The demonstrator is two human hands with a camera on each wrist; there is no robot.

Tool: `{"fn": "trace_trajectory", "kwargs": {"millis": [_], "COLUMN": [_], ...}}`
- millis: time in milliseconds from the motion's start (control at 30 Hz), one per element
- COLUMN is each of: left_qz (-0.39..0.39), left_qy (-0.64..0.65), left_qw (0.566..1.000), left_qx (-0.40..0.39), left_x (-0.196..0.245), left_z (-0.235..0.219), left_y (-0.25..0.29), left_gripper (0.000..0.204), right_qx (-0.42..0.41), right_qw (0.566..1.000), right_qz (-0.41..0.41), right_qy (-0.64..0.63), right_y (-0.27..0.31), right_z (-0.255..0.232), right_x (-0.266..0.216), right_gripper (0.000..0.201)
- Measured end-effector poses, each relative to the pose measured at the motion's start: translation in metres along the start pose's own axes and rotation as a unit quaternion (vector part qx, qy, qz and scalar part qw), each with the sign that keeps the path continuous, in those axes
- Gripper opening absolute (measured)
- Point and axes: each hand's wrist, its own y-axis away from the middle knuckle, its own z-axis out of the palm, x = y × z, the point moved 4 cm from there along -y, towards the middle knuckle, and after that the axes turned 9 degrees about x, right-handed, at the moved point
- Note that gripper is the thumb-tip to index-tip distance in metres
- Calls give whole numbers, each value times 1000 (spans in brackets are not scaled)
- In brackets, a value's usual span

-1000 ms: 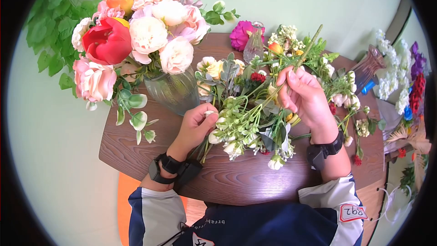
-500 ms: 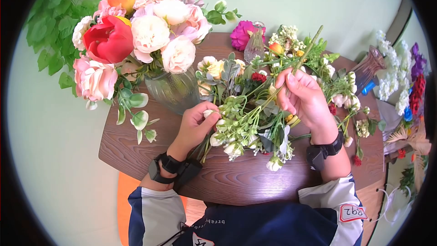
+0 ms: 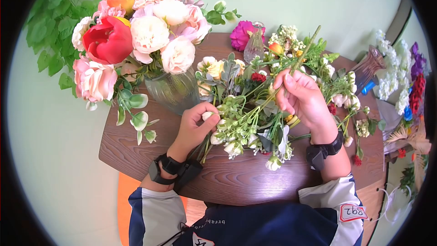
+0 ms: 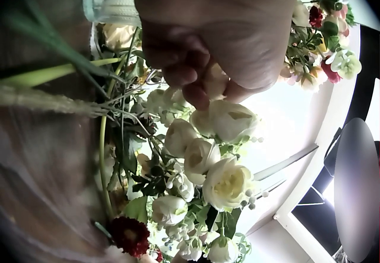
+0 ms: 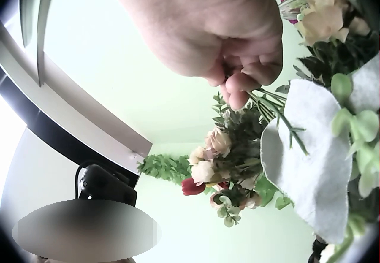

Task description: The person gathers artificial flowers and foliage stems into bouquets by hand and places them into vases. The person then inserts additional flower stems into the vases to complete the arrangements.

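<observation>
My right hand pinches the green stem of a spray of small white flowers, its flower end hanging toward the table's front. In the right wrist view, thin stems come out from between the thumb and fingers. At the spray's left end, my left hand pinches a white bud between thumb and curled forefinger. The left wrist view has this bud partly hidden by the fingers, above several cream-white roses.
A ribbed glass vase full of large pink, white and red flowers stands left of the hands. Loose flowers cover the table behind the spray. A small clear vase is at the back; a brownish glass vase lies tilted at right.
The right hand's fingertips and the spray's stem have shifted slightly left and down, and the lowest white flower has swung a little left. The left hand keeps its pinch, almost still.
</observation>
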Motion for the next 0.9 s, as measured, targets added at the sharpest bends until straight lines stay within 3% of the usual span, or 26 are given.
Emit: {"fn": "trace_trajectory", "kwargs": {"millis": [67, 300, 400, 467, 667, 900], "left_qz": [-53, -18, -28, 12, 22, -25], "left_qy": [126, 76, 61, 20, 14, 50], "left_qw": [991, 997, 998, 1000, 999, 998], "left_qx": [6, 18, -11, -1, 26, 40], "left_x": [2, 3, -1, 4, 8, 3], "left_z": [0, 1, -1, 0, 0, -2], "left_y": [0, 0, 1, 1, 1, 1], "left_gripper": [11, 10, 8, 5, 4, 6], "right_qx": [1, -2, -3, -1, 2, 4], "right_qw": [1000, 1000, 1000, 1000, 1000, 1000], "right_qz": [-1, -10, -8, -6, 2, 6], "right_qy": [0, 1, 9, 14, 26, 29], "right_y": [0, 0, 1, 1, 1, 1], "right_z": [0, 0, 1, 0, 0, 1], "right_x": [0, -1, -1, -1, 0, 0], "right_gripper": [29, 29, 30, 30, 30, 30]}}
